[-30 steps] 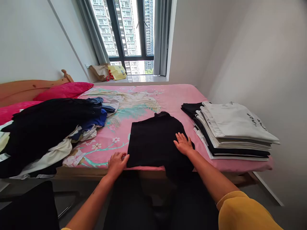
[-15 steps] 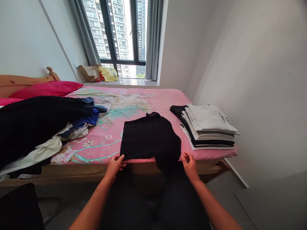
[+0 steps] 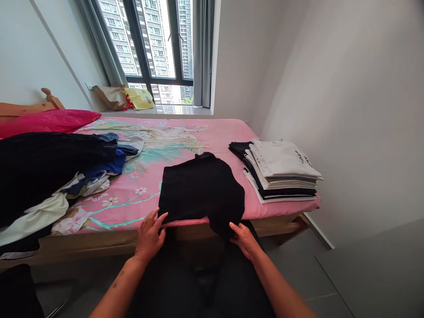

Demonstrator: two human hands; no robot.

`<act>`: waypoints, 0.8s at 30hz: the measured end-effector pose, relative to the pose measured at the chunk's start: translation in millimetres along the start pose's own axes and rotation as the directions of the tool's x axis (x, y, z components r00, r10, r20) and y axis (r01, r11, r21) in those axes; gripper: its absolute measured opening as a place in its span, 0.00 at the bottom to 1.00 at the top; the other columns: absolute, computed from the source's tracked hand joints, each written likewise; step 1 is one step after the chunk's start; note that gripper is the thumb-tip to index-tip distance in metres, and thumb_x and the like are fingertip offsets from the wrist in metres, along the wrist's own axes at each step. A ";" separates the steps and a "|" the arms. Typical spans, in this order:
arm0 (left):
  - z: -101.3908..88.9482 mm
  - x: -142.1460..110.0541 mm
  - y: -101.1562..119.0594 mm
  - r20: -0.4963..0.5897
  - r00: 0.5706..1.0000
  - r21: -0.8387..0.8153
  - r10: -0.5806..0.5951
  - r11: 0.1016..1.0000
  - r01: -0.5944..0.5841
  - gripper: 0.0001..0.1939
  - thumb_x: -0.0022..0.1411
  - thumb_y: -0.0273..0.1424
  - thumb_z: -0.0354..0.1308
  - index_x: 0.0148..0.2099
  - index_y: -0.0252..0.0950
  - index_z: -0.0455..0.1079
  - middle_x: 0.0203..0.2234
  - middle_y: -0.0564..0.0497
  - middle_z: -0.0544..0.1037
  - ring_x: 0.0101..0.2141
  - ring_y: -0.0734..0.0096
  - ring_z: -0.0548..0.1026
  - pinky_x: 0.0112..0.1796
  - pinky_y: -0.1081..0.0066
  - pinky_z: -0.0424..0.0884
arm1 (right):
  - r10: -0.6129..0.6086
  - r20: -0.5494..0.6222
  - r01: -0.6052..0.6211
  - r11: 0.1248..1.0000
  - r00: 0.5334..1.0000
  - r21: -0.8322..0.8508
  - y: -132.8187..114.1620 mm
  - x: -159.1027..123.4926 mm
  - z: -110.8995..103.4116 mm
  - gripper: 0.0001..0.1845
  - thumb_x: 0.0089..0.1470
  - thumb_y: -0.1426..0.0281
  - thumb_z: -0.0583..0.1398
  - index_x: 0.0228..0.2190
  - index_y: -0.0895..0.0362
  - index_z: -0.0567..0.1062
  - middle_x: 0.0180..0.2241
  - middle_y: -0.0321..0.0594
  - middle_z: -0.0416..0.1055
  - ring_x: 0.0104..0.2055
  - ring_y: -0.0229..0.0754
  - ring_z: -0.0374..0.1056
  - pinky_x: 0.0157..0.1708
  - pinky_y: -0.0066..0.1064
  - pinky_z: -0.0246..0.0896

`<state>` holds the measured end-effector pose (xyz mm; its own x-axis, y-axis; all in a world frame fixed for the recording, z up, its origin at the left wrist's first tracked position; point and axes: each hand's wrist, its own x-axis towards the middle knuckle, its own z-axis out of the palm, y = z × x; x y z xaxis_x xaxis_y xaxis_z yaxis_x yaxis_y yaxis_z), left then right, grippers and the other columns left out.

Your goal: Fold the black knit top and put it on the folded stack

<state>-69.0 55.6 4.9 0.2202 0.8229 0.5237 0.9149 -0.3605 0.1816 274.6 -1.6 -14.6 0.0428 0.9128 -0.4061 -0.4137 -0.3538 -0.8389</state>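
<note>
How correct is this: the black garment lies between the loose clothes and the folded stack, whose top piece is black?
One mistake: in the head view, the top piece of the folded stack is white, not black; the black garment lies where you say.

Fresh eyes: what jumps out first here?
The black top at the near edge of the pink bedspread comes first, left hand at its near left corner, right hand by its overhanging sleeve. Right of it stands a neat stack of folded clothes; left, a jumbled clothes heap.
</note>
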 end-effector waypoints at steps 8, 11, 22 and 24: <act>6.4 6.1 -35.4 0.082 0.963 -0.014 0.256 0.967 -0.256 0.18 0.61 0.34 0.51 0.54 0.44 0.67 0.54 0.49 0.69 0.55 0.62 0.65 0.55 0.58 0.58 | -0.444 -0.095 0.279 0.700 0.891 -0.657 -9.7 -8.8 -43.6 0.18 0.53 0.54 0.55 0.35 0.57 0.72 0.30 0.41 0.71 0.32 0.44 0.69 0.34 0.41 0.67; 4.2 8.8 -45.2 0.064 0.953 -0.031 0.297 0.955 -0.295 0.21 0.60 0.34 0.52 0.56 0.42 0.65 0.57 0.47 0.66 0.57 0.60 0.62 0.55 0.59 0.60 | -0.770 0.161 0.466 0.193 0.617 -0.863 -32.4 -5.0 -68.0 0.15 0.55 0.64 0.55 0.44 0.55 0.71 0.42 0.45 0.70 0.47 0.48 0.66 0.50 0.47 0.60; -7.4 45.3 -70.9 0.232 0.911 -0.058 0.340 0.940 -0.336 0.23 0.61 0.29 0.48 0.58 0.43 0.64 0.59 0.48 0.62 0.59 0.62 0.59 0.57 0.59 0.56 | -0.320 0.761 0.659 -0.380 0.564 -0.649 -98.6 67.8 -85.7 0.27 0.57 0.79 0.47 0.55 0.49 0.64 0.59 0.35 0.58 0.64 0.43 0.46 0.61 0.49 0.48; -10.3 55.5 -72.0 0.299 0.879 -0.072 0.373 0.927 -0.369 0.24 0.60 0.28 0.47 0.58 0.44 0.63 0.60 0.49 0.61 0.60 0.63 0.57 0.58 0.59 0.55 | -0.275 0.782 0.683 -0.383 0.559 -0.622 -105.1 81.3 -84.8 0.27 0.57 0.79 0.47 0.55 0.48 0.64 0.59 0.34 0.58 0.64 0.43 0.46 0.61 0.49 0.47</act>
<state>-126.2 122.8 29.5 0.6355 0.7197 0.2794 0.7424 -0.6691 0.0350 398.7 92.5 9.8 -0.5735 0.7671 0.2875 0.7536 0.6317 -0.1818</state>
